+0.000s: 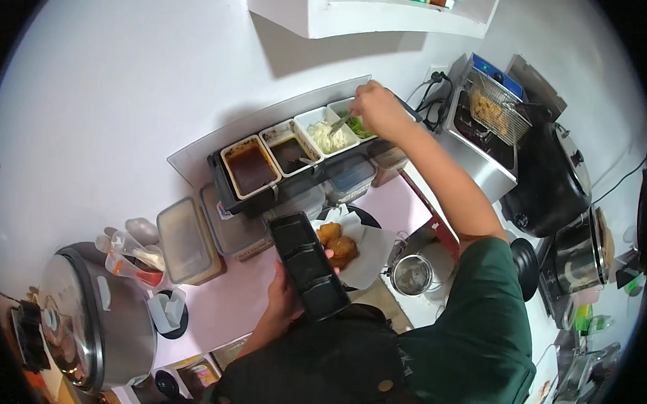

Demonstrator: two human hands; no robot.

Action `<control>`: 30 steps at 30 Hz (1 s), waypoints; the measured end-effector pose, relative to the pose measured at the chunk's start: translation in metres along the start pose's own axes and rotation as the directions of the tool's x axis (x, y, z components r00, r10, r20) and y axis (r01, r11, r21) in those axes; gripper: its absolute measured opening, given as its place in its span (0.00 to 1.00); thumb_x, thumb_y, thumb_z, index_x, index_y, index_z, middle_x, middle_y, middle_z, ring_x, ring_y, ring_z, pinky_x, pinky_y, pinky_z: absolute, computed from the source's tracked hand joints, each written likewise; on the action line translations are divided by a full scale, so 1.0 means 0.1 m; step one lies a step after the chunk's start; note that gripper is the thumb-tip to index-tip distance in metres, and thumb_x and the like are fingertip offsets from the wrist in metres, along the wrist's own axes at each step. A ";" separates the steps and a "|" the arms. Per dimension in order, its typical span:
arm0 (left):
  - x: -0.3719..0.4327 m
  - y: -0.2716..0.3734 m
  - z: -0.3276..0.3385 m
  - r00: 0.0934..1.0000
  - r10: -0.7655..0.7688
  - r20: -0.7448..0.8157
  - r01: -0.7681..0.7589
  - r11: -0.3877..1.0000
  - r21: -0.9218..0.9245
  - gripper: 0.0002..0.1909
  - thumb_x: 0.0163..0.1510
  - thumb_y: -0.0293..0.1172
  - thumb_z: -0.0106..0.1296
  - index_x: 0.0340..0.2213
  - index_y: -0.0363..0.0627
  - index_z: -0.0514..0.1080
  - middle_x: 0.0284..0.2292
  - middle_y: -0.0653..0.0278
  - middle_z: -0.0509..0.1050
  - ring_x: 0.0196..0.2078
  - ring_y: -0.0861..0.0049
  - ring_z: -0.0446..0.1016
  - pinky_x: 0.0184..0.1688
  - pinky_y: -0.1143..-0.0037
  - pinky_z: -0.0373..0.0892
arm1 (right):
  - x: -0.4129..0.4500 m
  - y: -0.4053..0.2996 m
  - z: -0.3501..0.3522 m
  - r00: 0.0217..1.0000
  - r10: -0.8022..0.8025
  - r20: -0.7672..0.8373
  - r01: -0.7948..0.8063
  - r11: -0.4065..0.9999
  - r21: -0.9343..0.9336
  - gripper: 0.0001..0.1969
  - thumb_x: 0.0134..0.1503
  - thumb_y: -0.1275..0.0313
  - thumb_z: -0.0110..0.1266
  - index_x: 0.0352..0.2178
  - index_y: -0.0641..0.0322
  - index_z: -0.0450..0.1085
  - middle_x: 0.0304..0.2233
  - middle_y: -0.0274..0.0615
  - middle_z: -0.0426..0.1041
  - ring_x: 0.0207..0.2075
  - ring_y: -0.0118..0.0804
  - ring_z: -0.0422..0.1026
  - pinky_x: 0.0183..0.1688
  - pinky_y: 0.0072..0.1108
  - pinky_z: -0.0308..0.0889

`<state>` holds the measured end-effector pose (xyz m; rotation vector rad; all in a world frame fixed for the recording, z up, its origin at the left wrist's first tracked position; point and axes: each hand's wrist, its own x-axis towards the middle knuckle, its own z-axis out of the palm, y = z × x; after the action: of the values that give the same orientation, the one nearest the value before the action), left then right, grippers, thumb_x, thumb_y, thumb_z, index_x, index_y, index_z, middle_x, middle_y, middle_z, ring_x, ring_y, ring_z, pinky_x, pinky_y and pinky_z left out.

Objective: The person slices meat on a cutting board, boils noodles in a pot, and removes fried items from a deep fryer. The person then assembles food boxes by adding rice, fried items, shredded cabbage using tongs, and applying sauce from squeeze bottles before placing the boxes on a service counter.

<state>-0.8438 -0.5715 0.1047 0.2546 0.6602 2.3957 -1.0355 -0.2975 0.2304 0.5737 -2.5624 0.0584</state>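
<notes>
My left hand (284, 292) holds a black three-compartment dish (304, 261) in front of my body; its compartments look empty. Up at the condiment rack, my right hand (379, 109) grips a metal utensil (340, 122) whose end is in the white tub of shredded pale vegetable (328, 137). Beside that tub stands one with chopped greens (356, 125), partly behind my hand. Further left are a tub of dark sauce (291, 149) with a utensil in it and a tub of reddish-brown sauce (251, 167). Fried pieces (343, 250) lie on white paper (368, 258) over a black plate, just past the dish.
To the right stand a deep fryer (482, 165) with a wire basket (498, 109) of fried food and a black cooker (546, 179). Lidded plastic containers (186, 242), squeeze bottles (134, 259) and a large steel cooker (102, 311) stand left. A round strainer (412, 274) is near my right elbow.
</notes>
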 end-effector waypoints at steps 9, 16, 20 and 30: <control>0.47 0.40 0.20 0.978 0.188 -0.094 -0.166 0.964 0.209 0.40 0.50 0.64 0.28 0.53 0.43 0.52 0.50 0.56 0.62 0.49 0.65 0.64 0.50 0.63 0.61 | 0.01 0.12 -0.20 0.985 0.133 -0.109 -0.139 0.989 -0.049 0.05 0.43 0.76 0.52 0.23 0.59 0.74 0.25 0.43 0.71 0.32 0.45 0.68 0.36 0.29 0.65; 1.03 1.15 0.51 0.887 0.285 -0.364 -0.126 0.907 0.401 0.33 0.55 0.59 0.26 0.46 0.41 0.62 0.41 0.58 0.69 0.43 0.66 0.69 0.46 0.65 0.65 | -0.03 0.08 -0.16 0.943 0.195 -0.270 -0.188 0.981 0.054 0.04 0.41 0.77 0.54 0.22 0.60 0.74 0.23 0.45 0.71 0.28 0.47 0.69 0.34 0.31 0.64; 1.13 1.24 0.37 0.914 0.273 -0.301 -0.207 0.950 0.233 0.25 0.57 0.50 0.30 0.42 0.41 0.64 0.36 0.58 0.71 0.38 0.66 0.71 0.42 0.65 0.67 | -0.04 0.05 -0.13 0.926 0.205 -0.317 -0.192 0.979 0.072 0.03 0.41 0.77 0.55 0.22 0.61 0.74 0.23 0.45 0.71 0.29 0.47 0.69 0.34 0.31 0.65; 1.23 1.24 0.26 0.921 0.284 -0.266 -0.211 0.939 0.272 0.21 0.57 0.45 0.33 0.41 0.40 0.65 0.36 0.57 0.72 0.37 0.68 0.72 0.41 0.69 0.69 | -0.05 0.16 -0.06 0.941 0.284 -0.183 -0.277 0.959 0.061 0.05 0.39 0.76 0.52 0.20 0.57 0.74 0.23 0.48 0.71 0.30 0.48 0.69 0.34 0.32 0.66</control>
<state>-0.9962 -0.5680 0.1933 0.0731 1.1219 2.6261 -1.0351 -0.2804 0.2340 0.1987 -2.4400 0.2444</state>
